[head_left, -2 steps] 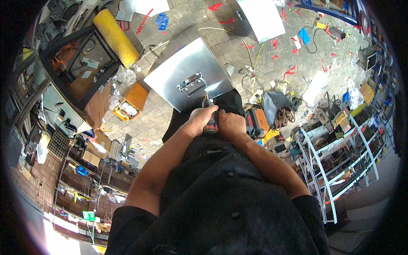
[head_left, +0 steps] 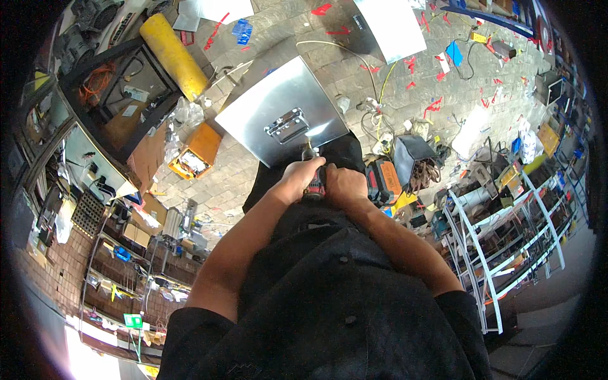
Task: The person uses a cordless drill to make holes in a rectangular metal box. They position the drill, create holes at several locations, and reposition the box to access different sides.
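A red and black cordless drill (head_left: pixel 315 185) is held close against my body, its chuck (head_left: pixel 308 154) pointing away from me. My left hand (head_left: pixel 300 178) is closed around the drill's left side near its front. My right hand (head_left: pixel 346 184) wraps the grip, and the black and orange battery (head_left: pixel 384 182) sticks out to its right. Just beyond the chuck lies a shiny metal panel (head_left: pixel 263 95), tilted, with a hinged chrome handle (head_left: pixel 286 125) on its face. The drill's tip sits by the panel's near edge; whether they touch I cannot tell.
An orange box (head_left: pixel 204 143) of small parts and a yellow cylinder (head_left: pixel 174 57) stand to the left. At right are a dark bin (head_left: pixel 408 153), cables and a pale metal rack (head_left: pixel 484 259). Another bright sheet (head_left: pixel 396 28) lies farther off, among red scraps on the brick floor (head_left: pixel 278 31).
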A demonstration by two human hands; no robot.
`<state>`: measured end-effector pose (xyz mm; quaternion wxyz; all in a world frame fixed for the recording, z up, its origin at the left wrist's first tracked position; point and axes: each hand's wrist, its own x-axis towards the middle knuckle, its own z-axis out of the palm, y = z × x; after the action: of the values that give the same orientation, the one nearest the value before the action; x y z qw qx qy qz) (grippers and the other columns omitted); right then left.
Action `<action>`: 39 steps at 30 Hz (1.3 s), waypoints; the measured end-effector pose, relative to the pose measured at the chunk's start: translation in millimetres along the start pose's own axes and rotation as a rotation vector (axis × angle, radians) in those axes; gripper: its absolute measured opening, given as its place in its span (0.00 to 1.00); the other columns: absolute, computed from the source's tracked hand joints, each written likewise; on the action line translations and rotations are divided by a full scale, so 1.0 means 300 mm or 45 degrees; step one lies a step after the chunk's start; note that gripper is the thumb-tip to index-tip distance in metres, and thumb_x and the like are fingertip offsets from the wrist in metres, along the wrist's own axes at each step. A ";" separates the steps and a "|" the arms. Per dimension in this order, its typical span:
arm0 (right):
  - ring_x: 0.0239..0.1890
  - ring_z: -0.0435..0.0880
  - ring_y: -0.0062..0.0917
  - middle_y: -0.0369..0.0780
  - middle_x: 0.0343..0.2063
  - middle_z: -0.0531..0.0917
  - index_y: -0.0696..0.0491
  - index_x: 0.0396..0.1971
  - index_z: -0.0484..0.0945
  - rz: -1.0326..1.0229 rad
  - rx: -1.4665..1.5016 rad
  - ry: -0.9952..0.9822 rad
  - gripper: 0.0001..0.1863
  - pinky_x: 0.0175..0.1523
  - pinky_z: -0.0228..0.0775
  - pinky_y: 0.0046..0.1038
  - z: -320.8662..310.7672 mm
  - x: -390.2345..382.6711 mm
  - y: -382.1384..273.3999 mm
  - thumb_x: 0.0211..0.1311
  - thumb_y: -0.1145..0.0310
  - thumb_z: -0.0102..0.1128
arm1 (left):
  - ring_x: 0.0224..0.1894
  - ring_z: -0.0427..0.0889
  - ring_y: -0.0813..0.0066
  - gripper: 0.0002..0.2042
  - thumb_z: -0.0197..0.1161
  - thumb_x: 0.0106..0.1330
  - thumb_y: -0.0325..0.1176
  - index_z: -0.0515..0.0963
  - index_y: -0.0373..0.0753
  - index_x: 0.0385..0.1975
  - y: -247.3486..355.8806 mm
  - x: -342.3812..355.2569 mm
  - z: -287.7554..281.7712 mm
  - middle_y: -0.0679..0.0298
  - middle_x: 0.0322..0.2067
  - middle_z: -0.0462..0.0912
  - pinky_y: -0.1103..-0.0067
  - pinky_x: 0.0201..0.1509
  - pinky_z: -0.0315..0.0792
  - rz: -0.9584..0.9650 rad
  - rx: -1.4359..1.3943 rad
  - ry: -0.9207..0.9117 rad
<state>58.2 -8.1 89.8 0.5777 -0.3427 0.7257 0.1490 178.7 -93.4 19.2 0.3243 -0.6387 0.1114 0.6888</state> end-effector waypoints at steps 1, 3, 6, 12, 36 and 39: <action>0.37 0.91 0.42 0.47 0.35 0.90 0.54 0.44 0.79 -0.007 -0.009 0.009 0.13 0.40 0.83 0.43 0.003 0.000 0.001 0.72 0.63 0.48 | 0.25 0.79 0.71 0.17 0.72 0.60 0.45 0.81 0.35 0.30 -0.001 -0.002 -0.002 0.65 0.26 0.79 0.67 0.32 0.75 0.000 -0.012 -0.012; 0.36 0.91 0.42 0.47 0.35 0.89 0.53 0.44 0.79 0.004 -0.001 0.009 0.14 0.39 0.83 0.44 0.008 0.001 0.003 0.72 0.63 0.46 | 0.25 0.79 0.71 0.17 0.72 0.60 0.45 0.81 0.35 0.31 0.015 -0.027 0.004 0.65 0.26 0.79 0.67 0.32 0.76 0.002 -0.036 -0.037; 0.36 0.91 0.42 0.47 0.35 0.89 0.53 0.44 0.79 -0.004 -0.005 0.027 0.14 0.39 0.83 0.44 0.011 0.001 0.007 0.73 0.63 0.45 | 0.25 0.79 0.71 0.16 0.72 0.60 0.44 0.80 0.36 0.30 0.027 -0.023 0.013 0.66 0.26 0.78 0.68 0.33 0.76 -0.045 0.006 0.012; 0.37 0.91 0.42 0.47 0.35 0.90 0.53 0.44 0.79 0.005 0.017 -0.001 0.14 0.40 0.83 0.44 0.000 0.004 0.008 0.72 0.63 0.47 | 0.25 0.79 0.71 0.15 0.73 0.59 0.44 0.80 0.37 0.31 0.028 -0.035 0.008 0.66 0.26 0.78 0.68 0.31 0.75 -0.010 -0.046 -0.057; 0.41 0.89 0.46 0.50 0.36 0.88 0.54 0.45 0.78 0.031 0.153 -0.062 0.20 0.44 0.82 0.45 -0.008 0.010 0.025 0.60 0.55 0.63 | 0.26 0.79 0.71 0.17 0.74 0.59 0.42 0.81 0.33 0.34 0.020 0.019 0.024 0.64 0.28 0.79 0.68 0.33 0.75 -0.033 0.050 0.062; 0.41 0.89 0.46 0.50 0.36 0.88 0.54 0.45 0.78 0.027 0.169 -0.037 0.19 0.44 0.82 0.46 0.003 0.008 0.027 0.61 0.55 0.62 | 0.26 0.79 0.71 0.16 0.74 0.59 0.42 0.81 0.33 0.33 0.028 -0.006 0.028 0.64 0.28 0.79 0.68 0.32 0.75 -0.027 0.037 0.078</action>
<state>53.2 -2.5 85.9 0.6081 -0.2939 0.7290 0.1116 166.7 -95.7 20.2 0.3372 -0.6558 0.1243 0.6639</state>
